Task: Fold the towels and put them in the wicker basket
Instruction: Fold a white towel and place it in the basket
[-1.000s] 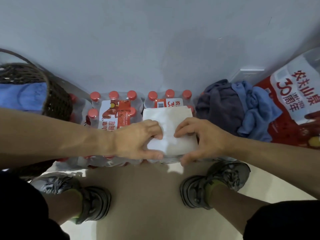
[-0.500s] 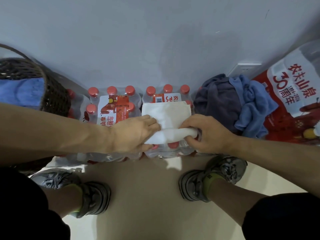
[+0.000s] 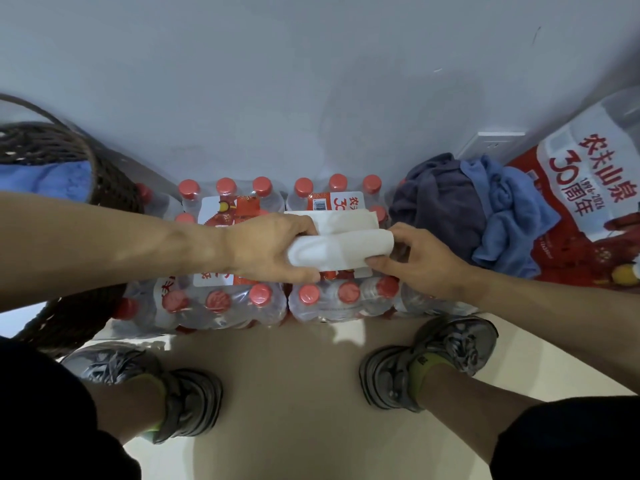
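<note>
Hands meet over a white towel (image 3: 341, 249) that lies partly folded on top of shrink-wrapped packs of red-capped water bottles (image 3: 263, 303) against a pale wall. The left hand (image 3: 273, 252) grips the towel's left end, thumb under and fingers curled over the fold. The right hand (image 3: 415, 261) pinches its right end between thumb and fingertips, the near half rolled up over the flat far half. A dark wicker basket (image 3: 104, 188) stands at the far left, beside the packs, with a folded blue towel (image 3: 45, 176) inside it. At the right, a grey towel (image 3: 440, 206) and a blue towel (image 3: 512, 216) lie crumpled together beside a large red-labelled water pack (image 3: 588, 188). Grey trainers (image 3: 433, 358) stand on the floor below.
</note>
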Demonstrator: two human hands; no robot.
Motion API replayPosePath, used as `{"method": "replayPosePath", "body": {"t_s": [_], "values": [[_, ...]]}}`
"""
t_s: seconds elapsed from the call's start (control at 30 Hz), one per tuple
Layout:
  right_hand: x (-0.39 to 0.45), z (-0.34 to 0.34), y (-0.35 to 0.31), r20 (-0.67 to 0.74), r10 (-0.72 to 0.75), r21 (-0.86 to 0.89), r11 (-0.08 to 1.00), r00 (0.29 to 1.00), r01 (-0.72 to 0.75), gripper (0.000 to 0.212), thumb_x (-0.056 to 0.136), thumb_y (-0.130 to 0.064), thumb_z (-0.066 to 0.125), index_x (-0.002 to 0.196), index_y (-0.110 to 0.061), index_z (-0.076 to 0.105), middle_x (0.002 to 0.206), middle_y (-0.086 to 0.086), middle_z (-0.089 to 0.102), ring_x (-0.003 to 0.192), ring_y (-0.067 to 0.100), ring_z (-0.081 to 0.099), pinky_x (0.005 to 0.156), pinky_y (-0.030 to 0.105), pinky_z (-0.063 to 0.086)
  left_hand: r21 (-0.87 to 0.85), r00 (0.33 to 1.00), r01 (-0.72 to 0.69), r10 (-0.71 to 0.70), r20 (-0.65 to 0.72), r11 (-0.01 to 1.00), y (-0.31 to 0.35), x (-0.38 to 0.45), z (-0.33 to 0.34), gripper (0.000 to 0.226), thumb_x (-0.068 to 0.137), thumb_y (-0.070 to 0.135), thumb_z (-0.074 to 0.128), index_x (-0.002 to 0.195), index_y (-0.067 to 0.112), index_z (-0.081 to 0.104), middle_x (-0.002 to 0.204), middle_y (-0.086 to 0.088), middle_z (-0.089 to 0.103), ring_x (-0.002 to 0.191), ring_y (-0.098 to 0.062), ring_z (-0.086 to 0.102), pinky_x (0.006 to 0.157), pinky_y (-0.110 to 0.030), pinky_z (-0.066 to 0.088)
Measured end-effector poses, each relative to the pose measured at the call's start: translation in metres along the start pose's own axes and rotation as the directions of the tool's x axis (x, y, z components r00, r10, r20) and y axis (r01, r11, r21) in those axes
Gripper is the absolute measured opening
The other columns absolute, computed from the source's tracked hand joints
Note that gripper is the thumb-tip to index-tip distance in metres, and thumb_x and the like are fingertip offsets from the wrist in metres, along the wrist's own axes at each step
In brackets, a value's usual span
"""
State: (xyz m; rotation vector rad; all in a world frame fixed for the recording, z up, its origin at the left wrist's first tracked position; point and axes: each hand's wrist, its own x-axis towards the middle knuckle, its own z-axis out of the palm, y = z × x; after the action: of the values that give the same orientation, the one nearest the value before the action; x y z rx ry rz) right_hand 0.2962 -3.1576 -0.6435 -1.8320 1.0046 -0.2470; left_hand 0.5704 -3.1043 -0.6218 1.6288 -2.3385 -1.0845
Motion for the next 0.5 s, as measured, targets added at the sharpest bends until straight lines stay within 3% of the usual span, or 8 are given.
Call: {"method": "replayPosePath", "body": {"t_s": [0.07,0.17,0.23,0.33,0.37,0.43,0.5], "values": [[0.002,0.001,0.0,0.037,0.045,0.054,0.997,0.998,-0.047,0.026,0.087,-0.038,0.068,0.112,-0.034,0.063,0.11,-0.014,0.064,0.097,-0.01,0.06,0.079,0.009,0.048,0.083,0.999,0.022,-0.025,0.034,0.996,0.002,0.002,0.0,0.062,0.074,0.053,0.076,0.119,0.022,0.047,0.099,0.009,0.061,0.082,-0.011,0.061,0.067,-0.026,0.053],[0.006,0.004,0.002,0.075,0.152,0.101,0.982,0.986,-0.159,0.055,0.084,-0.056,0.055,0.127,-0.022,0.059,0.121,-0.011,0.065,0.11,0.005,0.062,0.093,0.026,0.053,0.04,0.997,0.078,-0.079,0.007,0.996,-0.001,0.008,-0.005,0.044,0.078,0.044,0.076,0.106,0.028,0.045,0.087,0.012,0.061,0.072,-0.002,0.06,0.053,-0.011,0.045],[0.009,0.005,0.003,0.064,0.209,0.163,0.962,0.976,-0.217,0.059,0.085,-0.06,0.05,0.125,-0.018,0.061,0.119,-0.007,0.068,0.109,0.01,0.064,0.095,0.032,0.054,-0.04,0.993,0.114,-0.115,-0.016,0.993,-0.002,0.012,-0.01,0.031,0.082,0.045,0.071,0.092,0.032,0.046,0.082,0.013,0.06,0.068,0.0,0.058,0.049,-0.007,0.042],[0.011,0.005,0.002,0.021,0.256,0.18,0.95,0.966,-0.256,0.054,0.086,-0.064,0.046,0.107,-0.02,0.069,0.101,-0.008,0.074,0.095,0.012,0.069,0.078,0.025,0.056,-0.203,0.979,0.2,-0.201,0.012,0.959,-0.004,0.015,-0.011,0.025,0.084,0.051,0.065,0.085,0.032,0.049,0.07,0.001,0.069,0.054,-0.01,0.064,0.041,-0.011,0.041],[0.012,0.006,0.001,0.001,0.277,0.151,0.95,0.961,-0.274,0.055,0.086,-0.066,0.045,0.102,-0.019,0.07,0.097,-0.006,0.075,0.091,0.016,0.07,0.075,0.028,0.057,-0.241,0.973,0.228,-0.226,0.04,0.943,-0.005,0.015,-0.011,0.025,0.084,0.052,0.064,0.085,0.032,0.05,0.066,-0.002,0.07,0.05,-0.013,0.065,0.04,-0.013,0.042],[0.015,0.008,-0.002,-0.04,0.316,0.082,0.946,0.948,-0.312,0.057,0.089,-0.066,0.044,0.097,-0.017,0.07,0.092,-0.002,0.075,0.085,0.022,0.07,0.073,0.035,0.058,-0.293,0.966,0.259,-0.244,0.089,0.92,-0.007,0.017,-0.011,0.024,0.087,0.052,0.062,0.088,0.03,0.052,0.059,0.0,0.069,0.044,-0.014,0.062,0.04,-0.017,0.043],[0.018,0.01,-0.006,-0.086,0.322,0.003,0.946,0.943,-0.323,0.053,0.092,-0.065,0.04,0.089,-0.02,0.068,0.085,-0.005,0.073,0.076,0.016,0.068,0.06,0.027,0.053,-0.31,0.968,0.252,-0.238,0.082,0.917,-0.01,0.02,-0.012,0.023,0.09,0.051,0.06,0.091,0.029,0.051,0.058,0.003,0.068,0.043,-0.013,0.061,0.039,-0.02,0.043]]}}
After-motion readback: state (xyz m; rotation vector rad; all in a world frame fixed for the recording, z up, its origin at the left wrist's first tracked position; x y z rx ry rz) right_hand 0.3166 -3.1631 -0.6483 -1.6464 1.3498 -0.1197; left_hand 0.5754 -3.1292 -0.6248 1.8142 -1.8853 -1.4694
